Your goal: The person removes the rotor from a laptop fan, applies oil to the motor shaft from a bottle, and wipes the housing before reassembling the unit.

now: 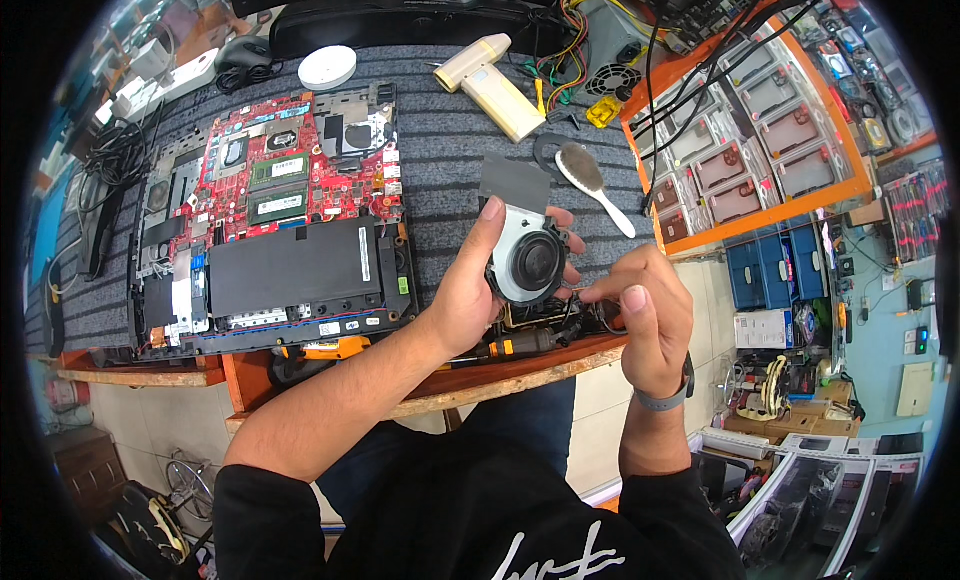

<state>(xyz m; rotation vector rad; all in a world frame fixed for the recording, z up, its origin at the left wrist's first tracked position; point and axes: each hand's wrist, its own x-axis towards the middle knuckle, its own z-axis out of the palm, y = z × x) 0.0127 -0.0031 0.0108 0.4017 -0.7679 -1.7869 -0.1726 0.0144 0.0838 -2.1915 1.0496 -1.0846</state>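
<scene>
My left hand (468,282) grips a laptop cooling fan (531,260), a silver-grey casing with a black round hub. A dark grey flap (517,184) sticks up from the fan's far edge. Just right of the fan is my right hand (655,325), its fingers curled in and the thumb bent toward them. Whatever the right fingers pinch, if anything, is too small to make out. On the left lies an opened laptop base (400,242) with a red circuit board (325,183) and a flat black battery (290,264).
Beyond the hands lie a white-handled brush (600,195), a cream handheld blower (495,88) and a white disc (327,68). A power supply (612,80) with coloured cables sits far right. An orange-framed compartment organizer (740,170) stands beside it. A yellow-black screwdriver (515,344) lies at the near edge.
</scene>
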